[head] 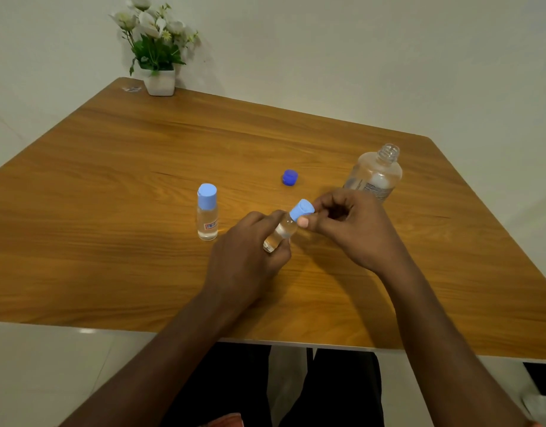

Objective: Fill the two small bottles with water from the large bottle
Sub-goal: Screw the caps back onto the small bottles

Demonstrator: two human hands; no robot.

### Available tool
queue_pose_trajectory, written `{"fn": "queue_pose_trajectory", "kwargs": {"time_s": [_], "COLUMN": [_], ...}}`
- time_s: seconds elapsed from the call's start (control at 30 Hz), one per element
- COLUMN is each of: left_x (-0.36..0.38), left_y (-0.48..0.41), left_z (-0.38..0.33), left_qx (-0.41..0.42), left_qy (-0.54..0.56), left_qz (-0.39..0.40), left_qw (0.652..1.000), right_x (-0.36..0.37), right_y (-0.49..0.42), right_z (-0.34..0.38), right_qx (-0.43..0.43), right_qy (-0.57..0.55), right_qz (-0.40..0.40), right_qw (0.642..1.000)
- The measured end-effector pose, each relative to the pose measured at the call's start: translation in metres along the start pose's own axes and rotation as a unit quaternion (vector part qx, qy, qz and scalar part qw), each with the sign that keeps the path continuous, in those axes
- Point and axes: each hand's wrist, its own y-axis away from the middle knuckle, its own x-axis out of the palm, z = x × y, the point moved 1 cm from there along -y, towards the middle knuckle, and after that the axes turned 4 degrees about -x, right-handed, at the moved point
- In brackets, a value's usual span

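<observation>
Head view.

Held bottle [281,234]: hung just above the bench [111,149], front middle, tilted with the top leaning right and away. Gripped low round the body by left hand [247,251], fingers curled and clamped on it. Pinched at the pale cap [301,209] by thumb and fingertips of right hand [351,232]. Brought both hands close together, joined only through the bottle. Could not tell whether screwing on or off. Looked small, clear and round, with water inside; level partly hidden by fingers. Judged light, stiff-walled, smooth and likely slippery if wet. Best held round the body, turned at the cap.

Second bottle [207,217]: stood upright on the bench left of the hands, apart from them. Wore a matching pale blue cap. Showed clear liquid up near the neck and a small red-and-blue label low on the front. Judged same handling: light, narrow-based, easy to knock over.

Big bottle [373,177]: stood behind the right hand, far right, mouth open, threaded neck bare. Looked clear with a printed label; water level hard to read. Judged heavier, best taken mid-body.

Dark cap [289,177]: lay alone on the bench, between second bottle and big bottle, touching neither.
</observation>
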Motion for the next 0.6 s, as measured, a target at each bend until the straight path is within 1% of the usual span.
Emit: {"fn": "queue_pose_trajectory", "kwargs": {"time_s": [0.13,0.27,0.47,0.53,0.6], "left_x": [0.0,0.0,-0.001,-0.002,-0.003], "left_y": [0.001,0.001,-0.001,-0.001,0.0], "left_z": [-0.001,-0.001,-0.001,-0.002,-0.003], "left_qx": [0.007,0.006,0.028,0.032,0.029], "left_qy": [0.001,0.028,0.046,0.048,0.053], "left_qz": [0.012,0.029,0.038,0.032,0.024], "left_qw": [1.0,0.999,0.998,0.998,0.998], "right_x": [-0.002,0.0,0.012,0.015,0.018], "right_y": [0.002,0.001,0.005,0.007,0.007], "right_z": [0.002,-0.001,0.004,0.006,0.006], "right_qx": [-0.02,-0.035,-0.069,-0.074,-0.064], "right_qy": [-0.05,-0.021,0.053,0.058,0.036], "right_qz": [0.031,0.053,-0.013,-0.035,-0.057], "right_qw": [0.998,0.998,0.996,0.995,0.996]}}
